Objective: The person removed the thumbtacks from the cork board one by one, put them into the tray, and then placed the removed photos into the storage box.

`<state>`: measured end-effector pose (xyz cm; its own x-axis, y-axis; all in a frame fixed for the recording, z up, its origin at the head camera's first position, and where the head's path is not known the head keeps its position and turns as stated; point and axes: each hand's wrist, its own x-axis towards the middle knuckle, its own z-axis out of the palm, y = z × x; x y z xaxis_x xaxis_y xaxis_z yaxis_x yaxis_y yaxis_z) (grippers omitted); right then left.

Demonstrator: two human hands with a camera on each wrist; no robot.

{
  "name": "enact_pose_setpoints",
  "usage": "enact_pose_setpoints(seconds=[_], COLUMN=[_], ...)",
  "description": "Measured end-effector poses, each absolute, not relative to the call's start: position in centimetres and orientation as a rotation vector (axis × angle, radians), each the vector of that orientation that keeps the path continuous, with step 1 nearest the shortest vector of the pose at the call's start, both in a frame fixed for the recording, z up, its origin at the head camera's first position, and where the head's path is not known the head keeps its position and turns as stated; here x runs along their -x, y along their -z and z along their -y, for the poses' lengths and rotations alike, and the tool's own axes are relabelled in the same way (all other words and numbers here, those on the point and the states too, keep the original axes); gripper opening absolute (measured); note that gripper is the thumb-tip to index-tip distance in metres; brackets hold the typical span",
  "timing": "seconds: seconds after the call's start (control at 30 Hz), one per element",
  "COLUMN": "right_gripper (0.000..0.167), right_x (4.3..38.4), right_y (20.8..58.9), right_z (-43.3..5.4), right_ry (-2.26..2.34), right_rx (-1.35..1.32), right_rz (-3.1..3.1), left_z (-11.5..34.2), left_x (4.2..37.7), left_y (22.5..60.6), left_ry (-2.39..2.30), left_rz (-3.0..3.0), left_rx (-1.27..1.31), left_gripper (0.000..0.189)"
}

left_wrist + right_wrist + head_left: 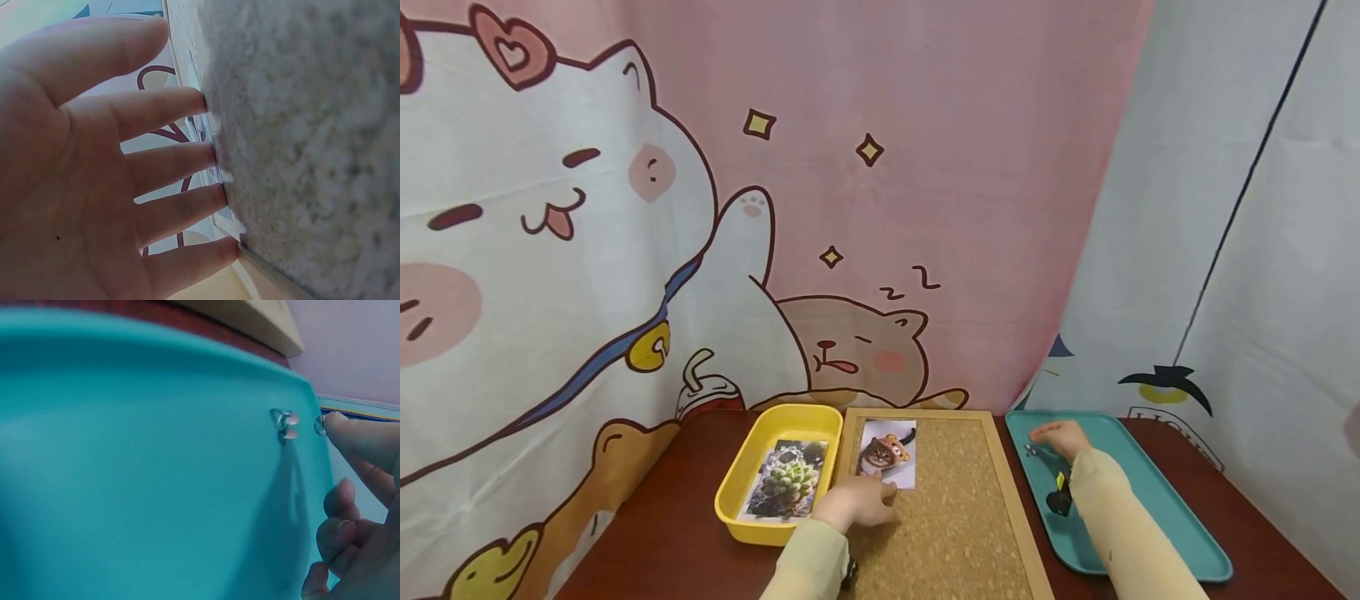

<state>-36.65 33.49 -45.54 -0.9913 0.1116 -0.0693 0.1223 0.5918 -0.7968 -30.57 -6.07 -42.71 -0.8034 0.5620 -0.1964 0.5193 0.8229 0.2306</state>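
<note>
In the head view, my left hand [859, 500] rests on the cork board [958, 508], by the lower edge of a cat photo [886, 458]. The left wrist view shows its fingers [181, 206] spread and nearly straight, with the tips on the board and photo. Over the far left corner of the teal tray [1180, 517] is my right hand [1063, 437]. Between thumb and forefinger it pinches a small clear push pin [319, 425], mostly hidden by the fingertips. More push pins [287, 425] lie on the tray close by.
Left of the board stands a yellow basin [733, 500] holding a succulent photo [786, 483]. The board's wooden frame [1011, 475] runs beside the tray. Behind the dark red table [647, 517] hangs a printed cloth [985, 208].
</note>
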Motion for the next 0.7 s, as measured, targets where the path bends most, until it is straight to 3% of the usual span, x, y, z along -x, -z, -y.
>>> enact_pose_setpoints(seconds=[0.7], right_gripper=[0.03], right_x=[36.52], right_y=[45.97], right_z=[-33.12], right_ry=[1.161], right_rx=[-0.225], right_rz=[-2.902], left_z=[5.93], left_x=[30.54], left_y=[42.65], left_ry=[-0.237], left_rz=[-2.748], left_rx=[-0.805], left_gripper=[0.054])
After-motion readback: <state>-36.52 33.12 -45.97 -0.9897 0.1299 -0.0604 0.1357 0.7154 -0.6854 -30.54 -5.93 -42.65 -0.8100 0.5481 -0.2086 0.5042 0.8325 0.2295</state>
